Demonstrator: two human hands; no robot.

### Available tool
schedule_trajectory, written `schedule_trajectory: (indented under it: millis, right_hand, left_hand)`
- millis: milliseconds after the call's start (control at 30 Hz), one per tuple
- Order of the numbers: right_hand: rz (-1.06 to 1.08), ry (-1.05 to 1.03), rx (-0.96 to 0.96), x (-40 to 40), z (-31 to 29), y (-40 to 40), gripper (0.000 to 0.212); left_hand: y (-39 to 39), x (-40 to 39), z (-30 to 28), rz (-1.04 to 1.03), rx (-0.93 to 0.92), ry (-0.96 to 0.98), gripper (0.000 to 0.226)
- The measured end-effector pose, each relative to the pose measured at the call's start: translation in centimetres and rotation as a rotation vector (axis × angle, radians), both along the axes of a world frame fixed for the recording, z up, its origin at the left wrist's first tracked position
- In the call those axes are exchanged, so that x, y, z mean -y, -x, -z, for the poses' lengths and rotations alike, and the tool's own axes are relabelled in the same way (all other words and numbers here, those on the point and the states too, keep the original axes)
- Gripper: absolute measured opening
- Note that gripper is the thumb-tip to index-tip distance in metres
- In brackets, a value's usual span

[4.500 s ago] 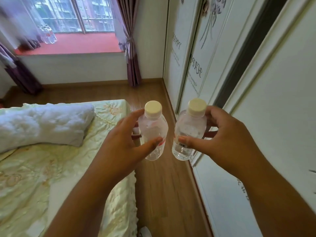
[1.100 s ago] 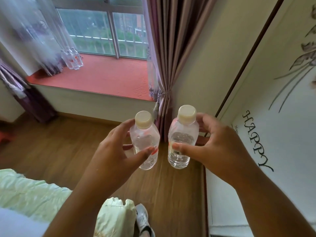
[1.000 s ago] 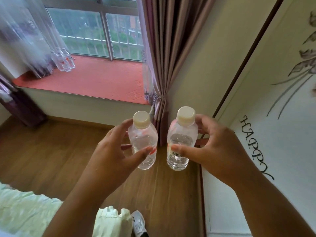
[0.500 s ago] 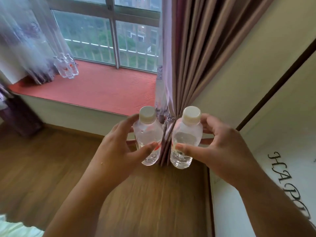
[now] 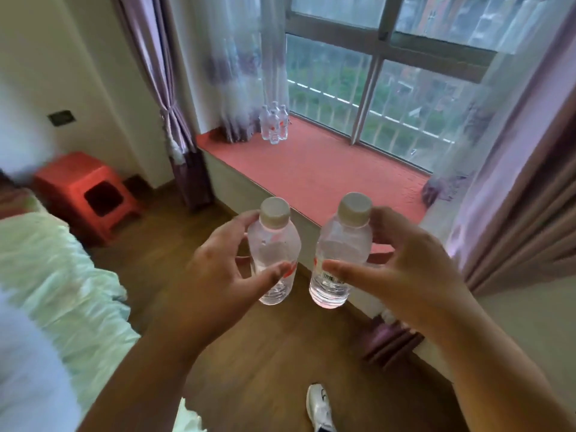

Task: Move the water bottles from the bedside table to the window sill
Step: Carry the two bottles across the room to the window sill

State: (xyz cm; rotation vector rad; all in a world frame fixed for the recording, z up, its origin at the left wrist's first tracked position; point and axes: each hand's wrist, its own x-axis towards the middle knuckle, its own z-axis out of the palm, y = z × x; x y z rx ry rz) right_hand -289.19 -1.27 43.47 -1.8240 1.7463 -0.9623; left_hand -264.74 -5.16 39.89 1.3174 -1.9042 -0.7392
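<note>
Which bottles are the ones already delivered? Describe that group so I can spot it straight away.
Start at the big window, then drop to the red window sill below it. At the sill's far left end, beside the sheer patterned curtain, stands a tight cluster of small clear plastic bottles with red labels. Unlike the two cream-capped bottles carried in the hands, these stand unheld on the sill.

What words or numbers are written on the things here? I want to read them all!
None can be read.
Bottle in the right hand: a barcode and a red mark on its label, too small to read.
Bottle in the left hand: a red mark on its label, too blurred to read.
Bottles on the window sill: red labels, too far and small to read.
Shoe: a dark mark, not readable as a word.
</note>
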Motion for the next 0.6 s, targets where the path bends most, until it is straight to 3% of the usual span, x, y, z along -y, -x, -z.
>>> schedule_trajectory:
  millis: [300, 600]
  right_hand:
    - [-0.261, 0.001, 0.039, 13.9, -0.9, 1.5, 0.074]
    - [-0.397, -0.053, 0.084, 22.0, -0.2, 1.2, 0.074]
  left_hand:
    - [1.6, 6.6, -2.0, -0.326, 0.035, 0.03, 0.074]
    - [2.8, 10.0, -1.1, -0.507, 0.05, -0.047, 0.079]
